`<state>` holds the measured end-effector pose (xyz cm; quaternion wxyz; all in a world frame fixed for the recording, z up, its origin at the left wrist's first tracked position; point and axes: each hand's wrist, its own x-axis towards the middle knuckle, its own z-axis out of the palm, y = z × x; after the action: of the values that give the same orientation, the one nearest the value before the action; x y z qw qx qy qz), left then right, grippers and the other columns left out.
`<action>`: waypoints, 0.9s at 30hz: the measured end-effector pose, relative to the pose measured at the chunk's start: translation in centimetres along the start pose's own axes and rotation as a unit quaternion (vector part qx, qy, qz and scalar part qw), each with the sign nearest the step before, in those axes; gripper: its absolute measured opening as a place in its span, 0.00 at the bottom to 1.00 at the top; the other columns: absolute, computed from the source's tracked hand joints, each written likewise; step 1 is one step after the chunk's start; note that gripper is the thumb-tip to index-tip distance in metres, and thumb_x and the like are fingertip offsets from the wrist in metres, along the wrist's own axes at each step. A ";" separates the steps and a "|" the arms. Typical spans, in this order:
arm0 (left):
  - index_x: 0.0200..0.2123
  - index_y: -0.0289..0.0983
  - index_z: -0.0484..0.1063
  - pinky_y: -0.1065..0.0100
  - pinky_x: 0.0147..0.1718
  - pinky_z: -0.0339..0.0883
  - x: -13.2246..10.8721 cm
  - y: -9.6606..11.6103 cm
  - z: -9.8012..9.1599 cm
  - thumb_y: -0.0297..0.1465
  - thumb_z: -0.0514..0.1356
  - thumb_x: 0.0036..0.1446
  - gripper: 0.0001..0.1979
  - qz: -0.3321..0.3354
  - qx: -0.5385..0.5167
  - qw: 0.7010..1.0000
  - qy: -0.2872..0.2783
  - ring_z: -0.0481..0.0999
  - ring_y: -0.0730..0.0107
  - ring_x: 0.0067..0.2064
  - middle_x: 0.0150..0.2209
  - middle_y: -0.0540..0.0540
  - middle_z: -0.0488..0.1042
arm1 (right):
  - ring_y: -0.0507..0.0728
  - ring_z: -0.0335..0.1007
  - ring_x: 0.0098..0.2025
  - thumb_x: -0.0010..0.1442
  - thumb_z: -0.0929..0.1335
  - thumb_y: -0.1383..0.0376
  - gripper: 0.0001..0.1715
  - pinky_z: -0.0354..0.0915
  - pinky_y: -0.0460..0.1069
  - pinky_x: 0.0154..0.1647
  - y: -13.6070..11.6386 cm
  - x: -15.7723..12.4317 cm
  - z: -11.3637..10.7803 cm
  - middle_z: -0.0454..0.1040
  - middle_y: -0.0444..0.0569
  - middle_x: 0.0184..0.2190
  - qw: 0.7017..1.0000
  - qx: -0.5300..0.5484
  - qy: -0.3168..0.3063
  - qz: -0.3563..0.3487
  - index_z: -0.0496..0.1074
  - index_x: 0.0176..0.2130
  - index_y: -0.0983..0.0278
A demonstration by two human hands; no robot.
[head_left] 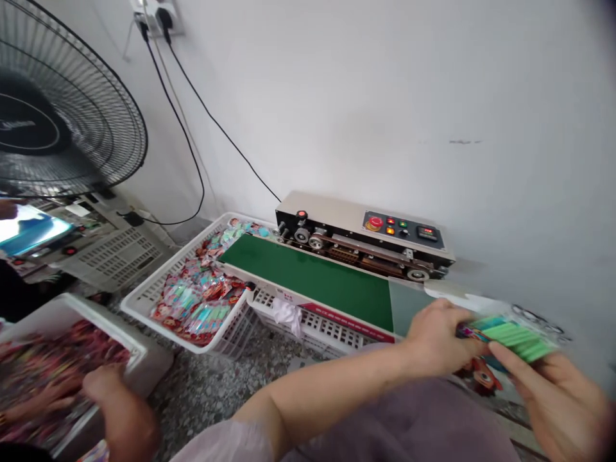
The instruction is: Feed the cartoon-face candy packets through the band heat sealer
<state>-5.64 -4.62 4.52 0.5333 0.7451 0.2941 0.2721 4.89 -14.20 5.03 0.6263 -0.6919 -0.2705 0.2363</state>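
My left hand [440,337] reaches across to the right and pinches one end of a packet with bright green sticks [517,339] in it. At the packet's other end, my right hand [553,391] grips it with thumb and fingers. The packet is slightly blurred, and its printed end is partly covered by my fingers. Below it, a reddish-brown printed figure [482,377] shows between my hands; I cannot tell what it belongs to. Just left of my hands lies the green conveyor belt [312,273] of a band sealing machine [332,215] with a lit control panel.
A white crate [139,301] of filled packets stands at the belt's far left end. Another person's hands [106,385] are in a second white crate [149,346] at lower left. A fan [120,102] stands at upper left. Power cords [216,122] hang along the wall.
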 end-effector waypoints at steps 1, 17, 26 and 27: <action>0.38 0.40 0.80 0.67 0.46 0.69 0.4 -0.2 0.2 0.34 0.70 0.51 0.10 0.009 0.004 1.000 0.006 0.73 0.66 0.42 0.38 0.49 0.74 | 0.72 0.65 0.63 0.41 0.77 0.49 0.22 0.56 0.70 0.67 0.0 0.5 -0.4 0.78 0.53 0.48 1.000 -0.011 0.003 0.012 0.77 0.37 0.50; 0.40 0.39 0.79 0.72 0.38 0.66 5.6 -4.0 3.8 0.30 0.72 0.47 0.15 -0.055 0.021 0.998 0.007 0.73 0.71 0.35 0.35 0.52 0.77 | 0.59 0.79 0.35 0.34 0.83 0.58 0.31 0.74 0.50 0.37 4.4 6.6 -3.6 0.83 0.48 0.38 0.981 0.118 -0.036 0.147 0.78 0.40 0.62; 0.56 0.36 0.69 0.72 0.36 0.68 7.7 -5.3 4.0 0.28 0.64 0.58 0.22 -0.085 0.119 0.989 -0.001 0.78 0.69 0.36 0.33 0.50 0.79 | 0.59 0.75 0.31 0.39 0.74 0.48 0.30 0.71 0.52 0.34 5.8 10.8 -3.8 0.80 0.48 0.32 0.998 -0.062 -0.002 0.025 0.75 0.38 0.64; 0.59 0.37 0.67 0.71 0.38 0.69 7.7 -5.3 3.9 0.28 0.64 0.59 0.24 -0.083 0.143 0.986 0.002 0.79 0.68 0.37 0.34 0.50 0.80 | 0.59 0.74 0.31 0.40 0.73 0.48 0.28 0.70 0.52 0.33 6.1 11.4 -3.9 0.80 0.48 0.31 0.996 -0.086 0.001 0.013 0.74 0.36 0.64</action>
<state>1.60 -0.14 -0.89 0.4411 0.7861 0.3923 0.1831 16.41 -9.83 -0.55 0.5619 -0.7465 -0.2805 0.2198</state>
